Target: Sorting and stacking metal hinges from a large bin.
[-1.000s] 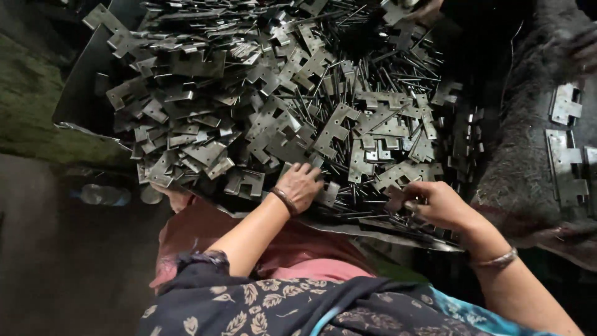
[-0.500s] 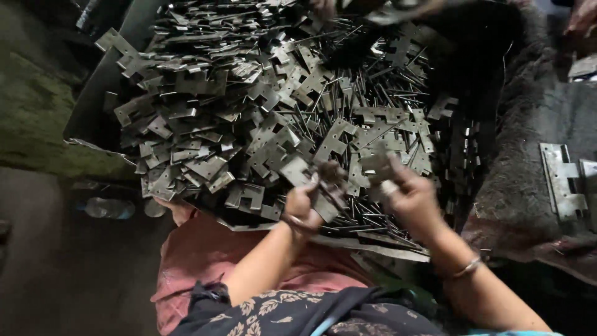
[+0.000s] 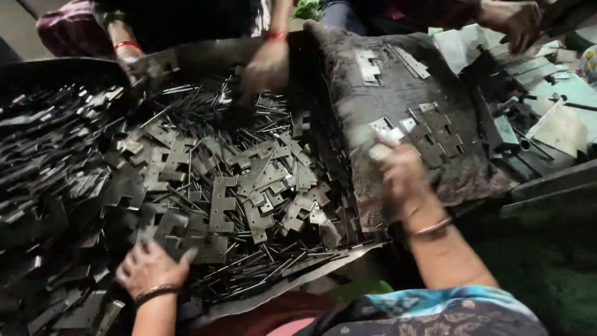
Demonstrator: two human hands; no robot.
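Observation:
A big heap of flat grey metal hinge plates [image 3: 224,199] and thin metal pins lies on a metal sheet [image 3: 292,280] in front of me. My left hand [image 3: 149,267] rests on the near edge of the heap, fingers spread over the plates; I cannot see anything gripped. My right hand [image 3: 401,174], blurred, is raised at the near edge of a dark cloth pad [image 3: 398,87]; at its fingertips is a pale metal plate [image 3: 384,132]. Several assembled hinges [image 3: 435,127] lie on the pad.
Across the heap another person's hand [image 3: 267,65] reaches into the pins, and a second one [image 3: 127,53] is further left. A third hand [image 3: 513,22] works at the top right above loose metal pieces and sheets [image 3: 547,118]. Dark floor lies at the lower right.
The view has swung right and up. My right hand has moved from the heap to the cloth pad with a plate. My left hand has dropped to the near edge of the pile.

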